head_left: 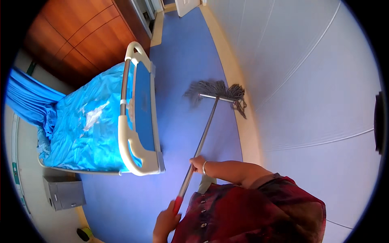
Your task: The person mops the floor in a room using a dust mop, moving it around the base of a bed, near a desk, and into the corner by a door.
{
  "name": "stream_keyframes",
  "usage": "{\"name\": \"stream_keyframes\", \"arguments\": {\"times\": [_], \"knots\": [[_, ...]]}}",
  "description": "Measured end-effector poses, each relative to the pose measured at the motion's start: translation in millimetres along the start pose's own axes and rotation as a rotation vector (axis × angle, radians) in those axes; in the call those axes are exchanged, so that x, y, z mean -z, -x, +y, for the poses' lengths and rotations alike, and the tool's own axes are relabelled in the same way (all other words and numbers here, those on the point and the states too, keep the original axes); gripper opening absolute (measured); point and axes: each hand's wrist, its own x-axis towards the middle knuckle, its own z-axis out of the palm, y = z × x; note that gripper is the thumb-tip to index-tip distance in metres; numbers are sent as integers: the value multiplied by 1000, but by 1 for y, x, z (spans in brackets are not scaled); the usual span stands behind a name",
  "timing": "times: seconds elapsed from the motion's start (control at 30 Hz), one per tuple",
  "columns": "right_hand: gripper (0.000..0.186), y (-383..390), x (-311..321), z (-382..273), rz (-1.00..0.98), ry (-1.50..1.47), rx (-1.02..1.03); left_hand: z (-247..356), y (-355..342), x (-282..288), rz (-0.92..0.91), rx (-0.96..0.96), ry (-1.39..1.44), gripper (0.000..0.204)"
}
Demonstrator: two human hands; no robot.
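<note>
A string mop [207, 128] with a long metal pole slants away from me across the blue floor. Its grey strands [211, 86] spread out on the floor by the right-hand wall, slightly blurred, with some lying over the beige border. My left hand [167, 220] is closed round the red grip at the pole's near end. Farther up, my right hand [197, 164], with a bracelet at its wrist, wraps round the bare metal of the pole.
To the left stands a bed [139, 158] with cream end rails and a shiny blue cover. Behind it is a wooden cabinet [81, 32]. A grey bedside cabinet [67, 194] sits at lower left. A pale wall [308, 89] runs along the right; a white door [187, 6] stands ajar far ahead.
</note>
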Motion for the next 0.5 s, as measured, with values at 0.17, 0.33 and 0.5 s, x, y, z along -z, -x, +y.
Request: {"name": "stream_keyframes", "arguments": {"times": [0.17,0.33,0.5], "knots": [[14,-8,6,-71,-43,-104,69,39,-159,11,91,-296,114,40],[21,7,13,-133,-204,-105,149,92,-242,45,119,-350,204,35],[18,-10,19,-158,-200,12,111,99,-220,56,118,-296,186,37]]}}
